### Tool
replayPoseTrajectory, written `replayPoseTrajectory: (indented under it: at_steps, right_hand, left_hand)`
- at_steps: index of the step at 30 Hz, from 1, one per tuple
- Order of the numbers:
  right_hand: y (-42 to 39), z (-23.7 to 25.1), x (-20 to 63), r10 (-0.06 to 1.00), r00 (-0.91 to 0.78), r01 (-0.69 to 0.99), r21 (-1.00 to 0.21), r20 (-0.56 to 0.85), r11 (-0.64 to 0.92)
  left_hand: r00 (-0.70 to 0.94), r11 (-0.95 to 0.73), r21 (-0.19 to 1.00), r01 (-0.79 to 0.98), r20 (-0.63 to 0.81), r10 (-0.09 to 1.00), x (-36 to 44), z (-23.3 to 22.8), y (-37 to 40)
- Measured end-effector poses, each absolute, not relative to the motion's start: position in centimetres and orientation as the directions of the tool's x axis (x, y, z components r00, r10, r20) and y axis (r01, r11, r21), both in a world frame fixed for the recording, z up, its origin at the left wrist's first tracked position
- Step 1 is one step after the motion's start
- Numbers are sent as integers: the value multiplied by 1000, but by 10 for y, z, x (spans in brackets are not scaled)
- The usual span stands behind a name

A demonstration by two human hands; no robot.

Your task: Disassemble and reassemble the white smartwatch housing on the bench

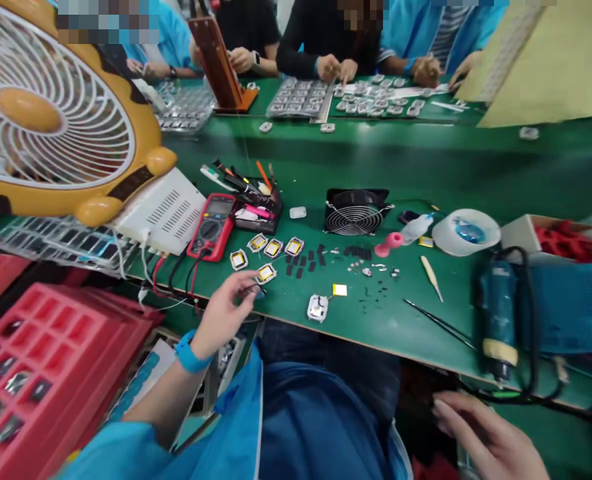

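My left hand is at the bench's front edge, thumb and fingers closed on a small dark piece that I cannot make out. Just beyond its fingertips lies a small white casing with a yellow-edged battery; several similar casings sit behind it. To the right of this hand rests an opened white casing, with a yellow-and-silver battery wired to it. My right hand hangs low at the right, in front of the bench edge, fingers loosely bent and apart with nothing visible in them.
A red multimeter, a pen box and a large fan stand left. Black pads and a small black fan are central. Tweezers, a white tub and an electric screwdriver lie right. Co-workers' hands work opposite.
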State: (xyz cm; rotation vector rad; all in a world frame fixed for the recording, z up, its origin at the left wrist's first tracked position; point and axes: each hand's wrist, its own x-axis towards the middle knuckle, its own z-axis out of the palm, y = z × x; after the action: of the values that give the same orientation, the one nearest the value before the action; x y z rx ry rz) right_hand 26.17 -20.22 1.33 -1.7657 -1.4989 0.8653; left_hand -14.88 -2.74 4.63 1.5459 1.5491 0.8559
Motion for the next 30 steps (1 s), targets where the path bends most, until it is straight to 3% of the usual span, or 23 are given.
replayPoseTrajectory:
  at_steps: [6,11,14,23,30]
  right_hand:
    - [-134,30,236,984,-72,753,-637,166,163]
    - [-101,32,246,944,-58,957,-250,325,145]
    - [-89,31,254,934,-115,979,-119,338,163]
    - [-90,23,266,927,-179,981,-12,331,193]
    - [-88,18,267,925,-137,990,6,355,144]
  left_hand:
    - [-23,74,689,721,-83,996,-193,41,-12]
    - [-23,47,655,754,-45,999,-198,35,-9]
    - [-11,26,657,753,-27,1000,-199,33,-7]
    - [-27,55,735,676,-49,998,-205,30,-7]
    - [-80,103,887,451,-75,994,-191,43,-12]
